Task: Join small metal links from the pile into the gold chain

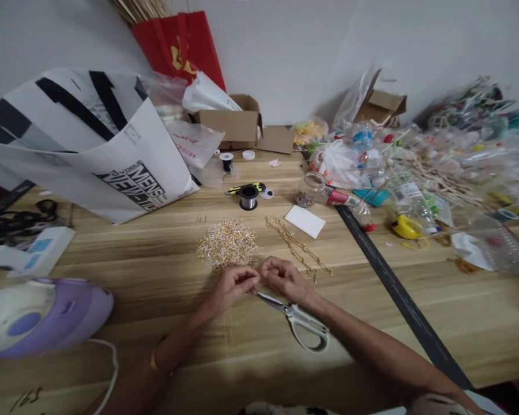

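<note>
Head view, hands: we see the left hand [236,285] and the right hand [285,280] just nearer than the pile of gold and silver bits [227,245]. Both sets of fingertips are pinched shut and almost meet. What they grip is too small to tell.
Scissors [303,327]: near-right of the pile, flat under the right wrist.
Risk: we judge a slipped pinch would lose the piece in the pile, and a wrist could catch the blades.
Risk, chains [296,248]: right of the pile, easily snagged.
Table [155,271]: pale wood, with a tote bag [112,144] far-left of the pile.
Room: white wall [294,52] beyond the pile.
</note>
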The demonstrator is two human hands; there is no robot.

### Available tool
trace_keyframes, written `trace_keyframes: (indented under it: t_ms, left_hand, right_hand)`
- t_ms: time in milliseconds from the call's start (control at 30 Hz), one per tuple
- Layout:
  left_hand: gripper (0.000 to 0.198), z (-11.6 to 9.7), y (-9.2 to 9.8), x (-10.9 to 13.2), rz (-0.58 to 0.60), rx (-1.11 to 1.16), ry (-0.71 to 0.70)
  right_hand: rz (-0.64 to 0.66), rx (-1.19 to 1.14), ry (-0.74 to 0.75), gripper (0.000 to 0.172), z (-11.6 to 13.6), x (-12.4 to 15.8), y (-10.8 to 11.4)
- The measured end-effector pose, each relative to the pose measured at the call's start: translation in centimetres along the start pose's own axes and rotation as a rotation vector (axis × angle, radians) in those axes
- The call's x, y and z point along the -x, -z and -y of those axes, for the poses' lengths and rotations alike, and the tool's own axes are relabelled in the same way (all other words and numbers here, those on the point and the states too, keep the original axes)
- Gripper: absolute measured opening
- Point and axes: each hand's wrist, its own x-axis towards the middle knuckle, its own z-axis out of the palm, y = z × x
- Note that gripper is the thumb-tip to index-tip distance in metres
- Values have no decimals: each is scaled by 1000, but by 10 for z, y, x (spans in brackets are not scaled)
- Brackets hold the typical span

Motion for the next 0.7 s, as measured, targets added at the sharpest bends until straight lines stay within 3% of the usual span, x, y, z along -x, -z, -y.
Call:
trace_keyframes:
  t_ms: [700]
  left_hand:
    - [21,-7,-2,2,-30,24,-3]
  right_hand:
    - [39,79,44,30,10,4,-1]
